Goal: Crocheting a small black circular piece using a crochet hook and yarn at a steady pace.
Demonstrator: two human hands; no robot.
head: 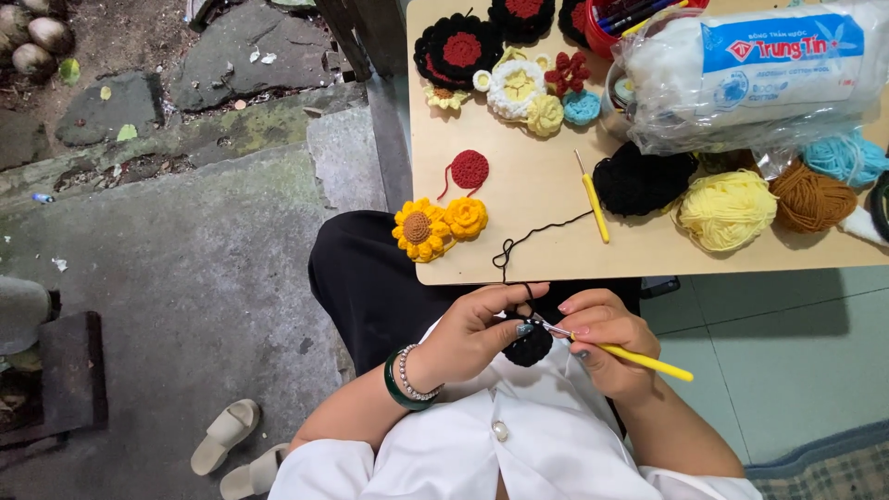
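While black yarn (pixel 542 231) trails off the table (pixel 519 268): left hand (pixel 472 333) pinching black crochet piece (pixel 530 347), right hand (pixel 607 343) gripping yellow hook (pixel 644 360).

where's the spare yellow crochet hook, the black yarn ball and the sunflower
spare yellow crochet hook (pixel 594 208), head view, on its yellow handle
black yarn ball (pixel 641 181), head view, on its middle
sunflower (pixel 419 228), head view, on its brown centre

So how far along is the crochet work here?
Done: finished flowers lie on the table, including a sunflower and a red disc. In hand: the left hand pinches a small black piece while the right hand works a yellow hook. Left: the piece is small, and the yarn balls remain.
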